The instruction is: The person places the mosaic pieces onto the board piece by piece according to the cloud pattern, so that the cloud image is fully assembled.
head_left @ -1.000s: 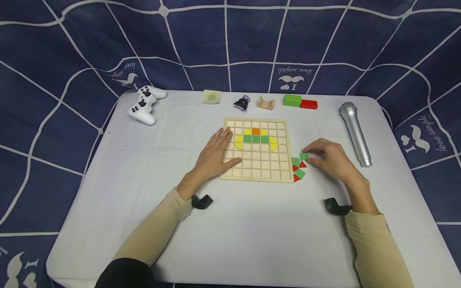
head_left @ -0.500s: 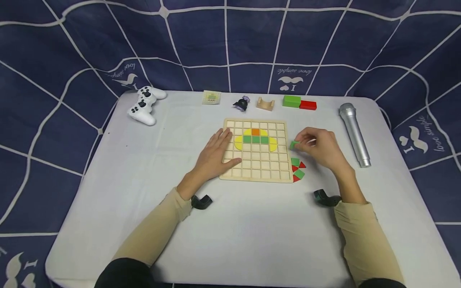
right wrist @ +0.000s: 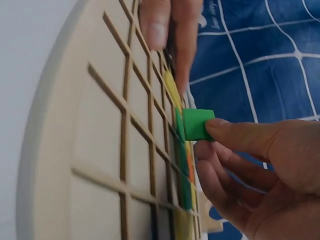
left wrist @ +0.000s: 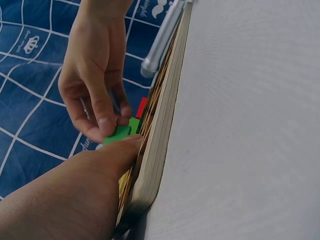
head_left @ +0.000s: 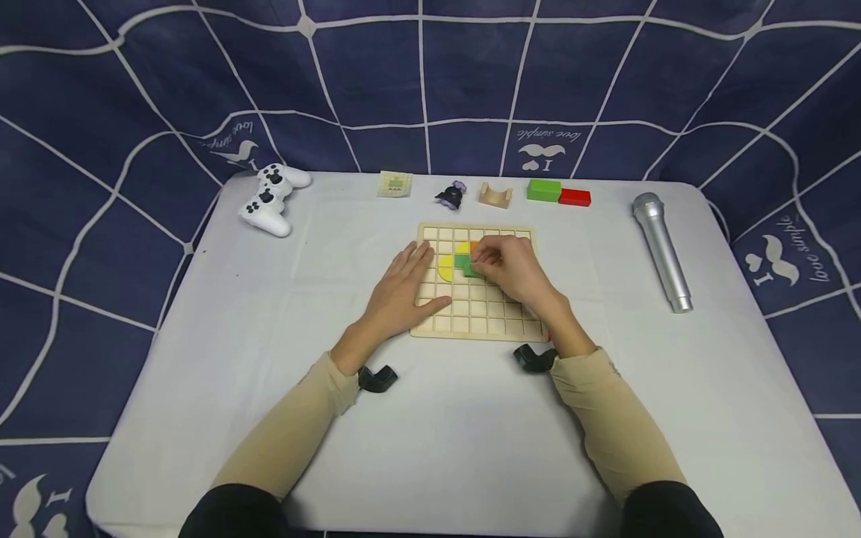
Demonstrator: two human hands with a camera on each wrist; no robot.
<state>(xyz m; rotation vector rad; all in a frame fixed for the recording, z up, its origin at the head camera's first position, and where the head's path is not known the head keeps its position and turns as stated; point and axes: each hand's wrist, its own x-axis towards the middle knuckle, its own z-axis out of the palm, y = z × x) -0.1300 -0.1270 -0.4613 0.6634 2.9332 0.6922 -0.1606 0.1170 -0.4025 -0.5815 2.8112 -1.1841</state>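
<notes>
A wooden grid board [head_left: 477, 326] lies mid-table with yellow rounded pieces [head_left: 446, 267], green squares and an orange square set in its cells. My left hand [head_left: 399, 291] rests flat across the board's left edge, fingers straight and thumb out over the cells. Between thumb and fingers my right hand [head_left: 514, 270] pinches a green square tile [right wrist: 198, 124], close over the board just below the row of green squares. The right hand covers the right part of the pattern in the head view.
Along the back stand a white game controller [head_left: 267, 200], a pattern card [head_left: 394, 184], a small black figure [head_left: 451, 196], a wooden cradle-shaped block [head_left: 495, 195], a green block [head_left: 543, 190] and a red block [head_left: 575, 197]. A silver microphone [head_left: 663, 252] lies at the right.
My right hand has picked up a green tile from the loose pieces right of the board and carried it left over the grid. The left hand has stayed in place.
</notes>
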